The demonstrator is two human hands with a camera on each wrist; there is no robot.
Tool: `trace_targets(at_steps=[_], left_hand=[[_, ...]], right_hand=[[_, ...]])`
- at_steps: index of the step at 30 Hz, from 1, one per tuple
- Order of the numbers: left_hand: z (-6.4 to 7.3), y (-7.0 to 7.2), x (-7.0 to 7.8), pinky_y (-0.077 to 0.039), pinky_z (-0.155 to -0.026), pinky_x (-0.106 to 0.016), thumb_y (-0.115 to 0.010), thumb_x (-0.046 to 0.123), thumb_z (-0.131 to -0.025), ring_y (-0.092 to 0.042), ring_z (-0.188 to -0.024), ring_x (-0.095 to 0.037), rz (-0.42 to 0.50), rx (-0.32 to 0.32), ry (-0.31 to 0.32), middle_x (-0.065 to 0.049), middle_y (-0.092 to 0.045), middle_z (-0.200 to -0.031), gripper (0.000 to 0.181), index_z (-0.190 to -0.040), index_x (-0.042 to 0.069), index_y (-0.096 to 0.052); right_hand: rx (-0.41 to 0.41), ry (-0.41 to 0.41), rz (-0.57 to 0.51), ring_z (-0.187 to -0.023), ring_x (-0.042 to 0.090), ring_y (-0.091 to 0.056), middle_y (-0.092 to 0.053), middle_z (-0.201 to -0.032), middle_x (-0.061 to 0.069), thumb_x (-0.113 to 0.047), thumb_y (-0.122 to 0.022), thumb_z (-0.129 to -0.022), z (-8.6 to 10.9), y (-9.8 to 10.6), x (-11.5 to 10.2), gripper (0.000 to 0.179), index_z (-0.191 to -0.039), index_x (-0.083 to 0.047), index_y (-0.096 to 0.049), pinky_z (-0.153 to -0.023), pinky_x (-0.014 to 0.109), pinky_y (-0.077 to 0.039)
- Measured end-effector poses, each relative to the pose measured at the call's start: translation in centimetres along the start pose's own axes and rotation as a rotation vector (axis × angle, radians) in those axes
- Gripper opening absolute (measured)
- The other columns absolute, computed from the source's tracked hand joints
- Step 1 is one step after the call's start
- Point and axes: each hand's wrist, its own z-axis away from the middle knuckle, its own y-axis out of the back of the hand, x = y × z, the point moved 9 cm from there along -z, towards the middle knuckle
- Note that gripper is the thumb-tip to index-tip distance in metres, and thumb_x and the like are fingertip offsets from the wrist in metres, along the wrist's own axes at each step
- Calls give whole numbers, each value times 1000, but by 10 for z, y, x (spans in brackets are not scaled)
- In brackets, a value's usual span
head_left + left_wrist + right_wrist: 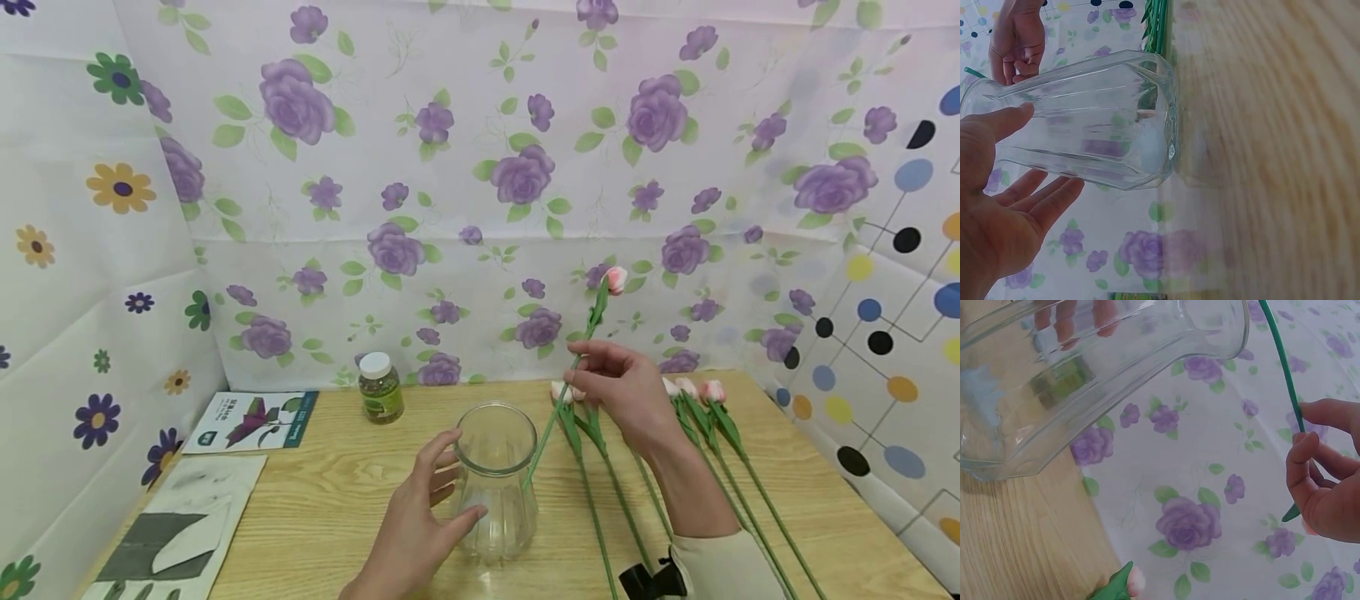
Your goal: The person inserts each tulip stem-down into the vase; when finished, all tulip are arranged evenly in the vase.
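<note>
A clear glass vase (497,521) stands upright on the wooden table. My left hand (423,512) holds its left side, thumb in front and fingers around the back; the left wrist view shows the ribbed glass (1097,119) between them. Above and right of the vase, my right hand (628,398) pinches the green stem of a pink-and-white artificial tulip (616,281), bloom up. The stem slants down to the left and overlaps the right side of the vase's rim in the head view. In the right wrist view the stem (1285,362) passes just beside the vase mouth.
Several more tulips (712,392) lie on the table (322,500) at the right, blooms toward the back. A white-lidded jar (381,390) stands behind the vase. Left lie a booklet (251,421) and a grey-and-white printed sheet (180,533). Flowered cloth (465,200) hangs behind.
</note>
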Motion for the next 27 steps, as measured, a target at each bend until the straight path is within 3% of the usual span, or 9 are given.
trace_targets(at_steps=[18,27], left_hand=[[1,1,0,-64,-93,-45,-90,5,-82,-72,-116,-39,-9,7,-9,-18,-66,-133,97,-158,31,-36],[2,1,0,-64,-93,-43,-90,5,-82,-73,-116,-38,-8,13,-8,-18,-66,-133,96,-158,30,-36]], right_hand=[[82,23,-29,-76,12,-54,-64,-97,-3,-10,-77,-97,-8,-4,-11,38,-134,-6,-68,-60,23,-49],[109,75,-17,-73,12,-54,-65,-96,-4,-7,-76,-97,-11,-8,-17,38,-134,-6,-68,-57,22,-48]])
